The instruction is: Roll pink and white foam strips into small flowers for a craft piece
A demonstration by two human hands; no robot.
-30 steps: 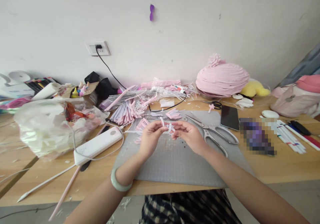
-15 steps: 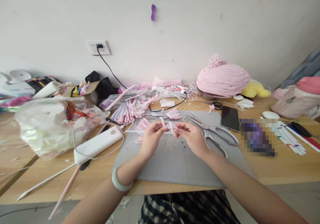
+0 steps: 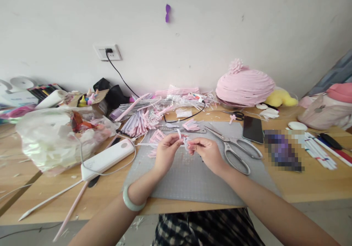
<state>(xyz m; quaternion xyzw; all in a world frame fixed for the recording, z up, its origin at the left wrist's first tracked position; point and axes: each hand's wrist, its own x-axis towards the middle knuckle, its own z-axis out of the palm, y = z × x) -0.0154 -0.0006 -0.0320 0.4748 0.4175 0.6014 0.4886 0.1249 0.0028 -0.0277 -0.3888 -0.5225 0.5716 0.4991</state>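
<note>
Above the grey cutting mat [image 3: 198, 183], my left hand [image 3: 169, 147] is closed on a small white fuzzy piece [image 3: 186, 142], with a short white end standing up from the fingers. My right hand [image 3: 205, 150] pinches the same piece from the other side, its fingertips almost touching the left ones. The piece's exact shape is too small to make out. Large grey-handled scissors [image 3: 231, 143] lie on the mat just right of my right hand. Behind my hands are short pink and lilac strips [image 3: 191, 125] and a metal ruler [image 3: 202, 131].
At the left lie a plastic bag [image 3: 60, 139] and a white power bank [image 3: 108, 160] with a cable. Bundled pink and lilac stems [image 3: 137, 123] sit at the back. A pink domed object [image 3: 244, 86], a phone [image 3: 252, 129] and white markers [image 3: 319, 152] are on the right.
My right hand has shifted slightly left, nearer my left hand, and its fingers have turned down around the white piece. My left hand has hardly moved.
</note>
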